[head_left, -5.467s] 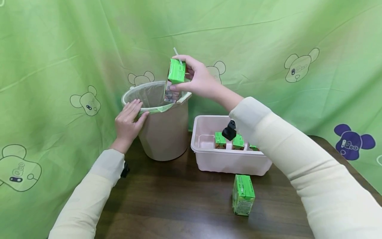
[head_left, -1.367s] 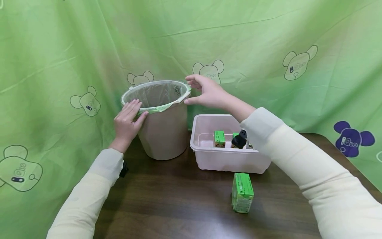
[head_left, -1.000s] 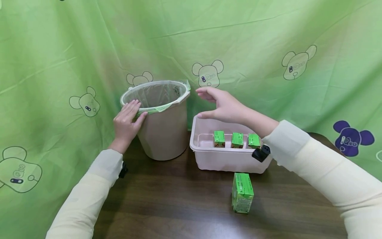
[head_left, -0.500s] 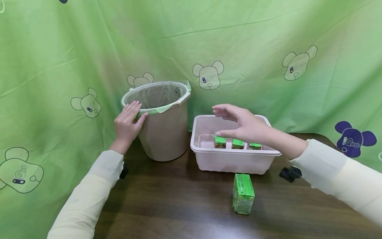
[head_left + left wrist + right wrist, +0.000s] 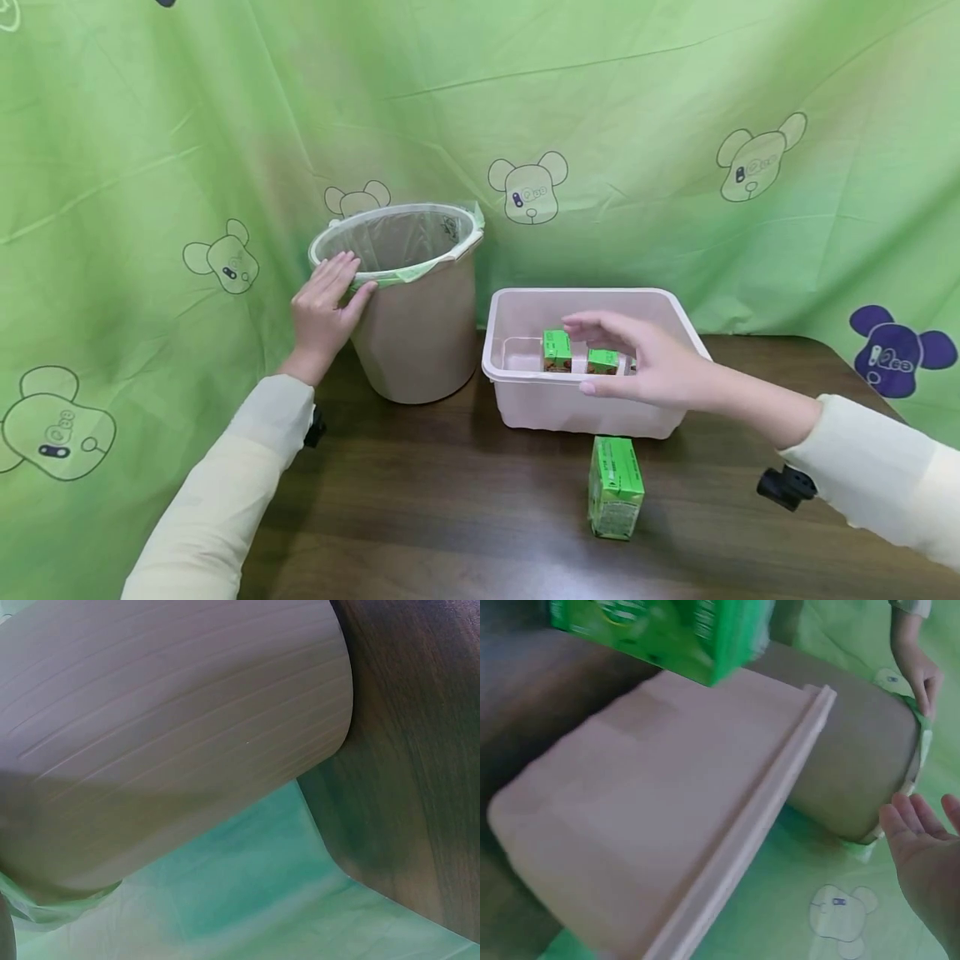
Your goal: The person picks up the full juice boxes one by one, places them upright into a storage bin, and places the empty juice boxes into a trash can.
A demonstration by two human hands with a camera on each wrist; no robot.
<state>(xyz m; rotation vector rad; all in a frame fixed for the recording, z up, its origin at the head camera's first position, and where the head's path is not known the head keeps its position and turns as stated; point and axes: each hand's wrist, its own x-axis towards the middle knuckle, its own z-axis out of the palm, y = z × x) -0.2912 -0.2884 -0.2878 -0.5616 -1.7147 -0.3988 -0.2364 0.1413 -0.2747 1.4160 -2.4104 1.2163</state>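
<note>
My left hand (image 5: 321,310) rests on the rim of a beige trash bin (image 5: 420,342), with straight fingers over the edge and thumb outside. A thin translucent bag lines the bin and folds over its rim. Above the front edge of a pale pink plastic tub (image 5: 585,408), my right hand (image 5: 652,362) hangs with fingers spread and nothing in its grasp. Inside the tub stand small green juice boxes (image 5: 557,348), partly hidden by that hand. Another green juice box (image 5: 616,487) stands upright on the table in front of the tub; the right wrist view shows its lower part (image 5: 660,634).
A dark wooden table (image 5: 450,500) carries the bin on the left and the tub to its right. A green curtain (image 5: 637,83) with bear prints hangs close behind both. Black wrist cameras (image 5: 786,487) sit at the sleeve cuffs.
Earlier my right hand held a juice box with a straw over the bin; that box is no longer in sight. The hand has since moved right and down past the tub. My left hand stays put.
</note>
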